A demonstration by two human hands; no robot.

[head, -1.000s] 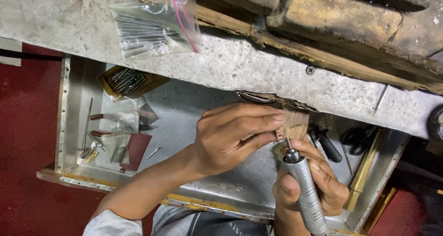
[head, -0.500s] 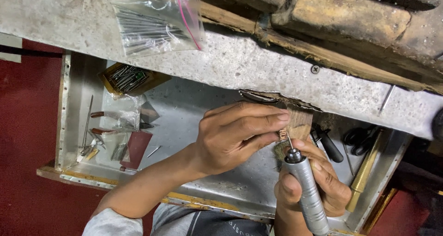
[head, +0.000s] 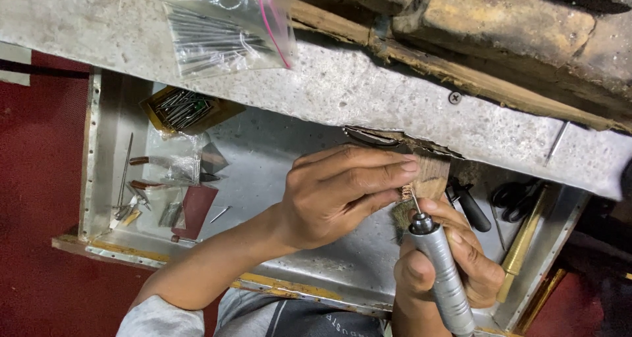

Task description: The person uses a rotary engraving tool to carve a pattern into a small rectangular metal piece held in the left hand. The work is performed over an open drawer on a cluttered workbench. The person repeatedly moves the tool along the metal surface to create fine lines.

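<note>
Metal drawer tray sitting open under a rough grey tabletop, red floor at left. Right hand nearest, grip wrapping a silver rotary tool, its thin bit touching a small wooden piece. Left hand pinching that piece against the tabletop edge, over the tray. Black-handled tools lying just beyond. Farther left, box of nails in the tray; clear bag of nails resting on the tabletop

Your rotary handpiece is smooth, brushed grey metal; the small block just above it looks like matt, grainy brown wood. Left of the handpiece, the tray is dull, scuffed sheet metal; above it, a glossy clear plastic bag on rough, pitted grey bench top.
</note>
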